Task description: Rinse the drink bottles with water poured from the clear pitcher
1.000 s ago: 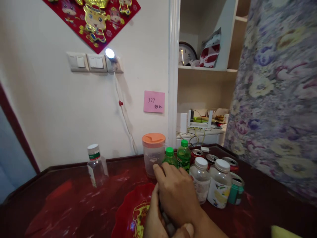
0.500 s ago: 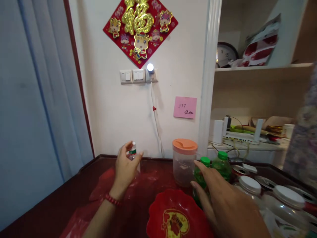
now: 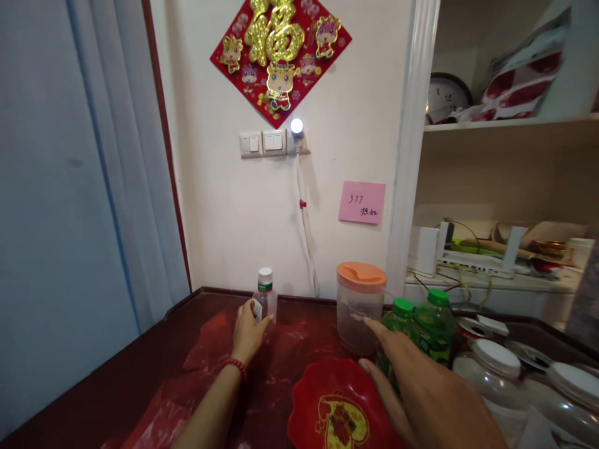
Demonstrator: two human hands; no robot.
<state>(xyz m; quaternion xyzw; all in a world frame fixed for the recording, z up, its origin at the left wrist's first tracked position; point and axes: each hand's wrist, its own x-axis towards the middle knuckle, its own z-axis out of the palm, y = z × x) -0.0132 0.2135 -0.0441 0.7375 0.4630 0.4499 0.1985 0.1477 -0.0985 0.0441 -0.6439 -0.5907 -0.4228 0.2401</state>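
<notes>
A clear plastic bottle with a white cap and a green band stands upright at the back of the table. My left hand, with a red bead bracelet at the wrist, is at the bottle's lower front left. Its thumb and fingers are apart, with part of the bottle showing between them; whether they touch it I cannot tell. My right hand is stretched out in the right foreground, thumb and fingers spread, holding nothing. It covers part of a red scalloped plate and a green-capped bottle.
A pitcher with an orange lid stands at the back. On the right are another green-capped bottle, white-lidded jars and open cans. Crumpled red plastic film lies on the left of the dark table.
My left hand has dropped from the bottle's neck to its lower part. The bottle still stands in place. My right hand stays spread, and the view has shifted slightly left.
</notes>
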